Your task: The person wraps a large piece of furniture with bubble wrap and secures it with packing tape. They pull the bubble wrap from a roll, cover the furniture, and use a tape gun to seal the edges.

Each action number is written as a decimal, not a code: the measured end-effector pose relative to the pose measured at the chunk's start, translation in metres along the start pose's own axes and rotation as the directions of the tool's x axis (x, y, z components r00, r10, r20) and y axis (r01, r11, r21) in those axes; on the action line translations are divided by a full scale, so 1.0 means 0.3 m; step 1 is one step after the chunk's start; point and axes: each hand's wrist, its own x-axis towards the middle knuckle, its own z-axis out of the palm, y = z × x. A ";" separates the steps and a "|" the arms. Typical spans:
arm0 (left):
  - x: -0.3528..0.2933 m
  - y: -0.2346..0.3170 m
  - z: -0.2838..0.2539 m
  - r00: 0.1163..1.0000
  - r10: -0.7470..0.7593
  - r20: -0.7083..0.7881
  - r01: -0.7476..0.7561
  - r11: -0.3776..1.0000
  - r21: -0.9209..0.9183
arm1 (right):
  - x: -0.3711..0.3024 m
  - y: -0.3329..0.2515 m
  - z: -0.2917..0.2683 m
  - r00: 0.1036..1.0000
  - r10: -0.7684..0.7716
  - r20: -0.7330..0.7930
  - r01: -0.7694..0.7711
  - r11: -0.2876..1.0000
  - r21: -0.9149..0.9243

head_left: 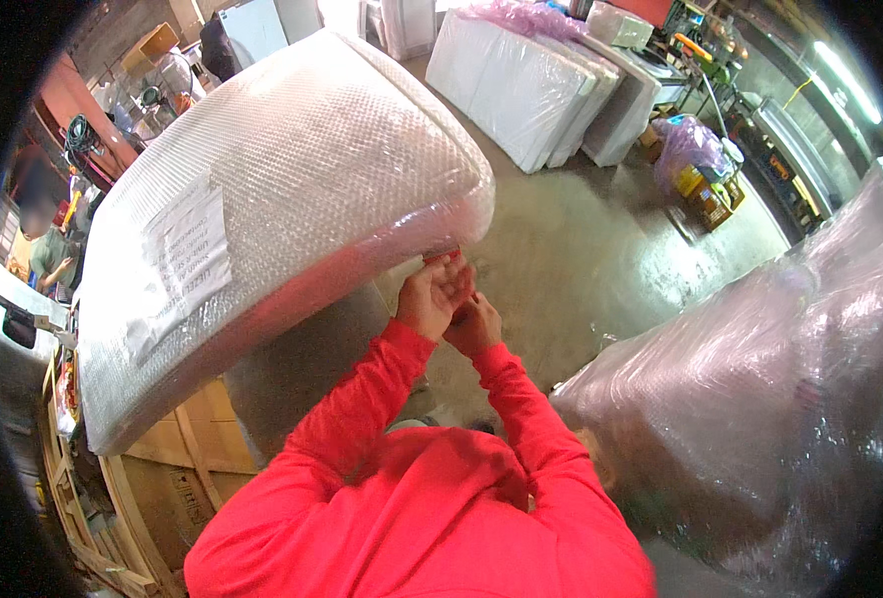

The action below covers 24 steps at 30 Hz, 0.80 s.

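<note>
A large padded slab wrapped in bubble wrap (302,159) stands tilted in front of me and to the left, with a printed paper sheet (187,239) on its face. Just below its near right corner is my left hand (434,297), palm up, fingers stretched out and slightly bent. A small red thing (441,255) shows past its fingertips; its kind is hidden. Close against the left hand, partly behind it, my right hand (475,325) is closed. What its fingers hold, if anything, is hidden.
A tall thing in shiny plastic film (731,379) stands close on my right. Several wrapped white panels (511,90) lean at the back, near a yellow crate (709,197). Cardboard and a wooden frame (192,429) sit at lower left. Another person (53,254) is at far left.
</note>
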 end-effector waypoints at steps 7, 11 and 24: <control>0.191 -0.032 -0.057 0.996 0.023 0.081 -0.004 0.974 -0.225 | 0.063 -0.095 -0.117 0.791 0.230 0.567 0.039 0.905 -0.423; 0.175 -0.007 -0.027 0.960 0.197 0.198 -0.147 0.959 -0.240 | -0.084 -0.048 -0.088 0.676 0.265 0.687 0.086 0.898 -0.431; 0.045 0.018 -0.031 0.970 0.189 -0.150 -0.183 0.982 0.053 | -0.611 0.121 -0.253 0.681 0.717 0.146 -0.706 0.697 -0.126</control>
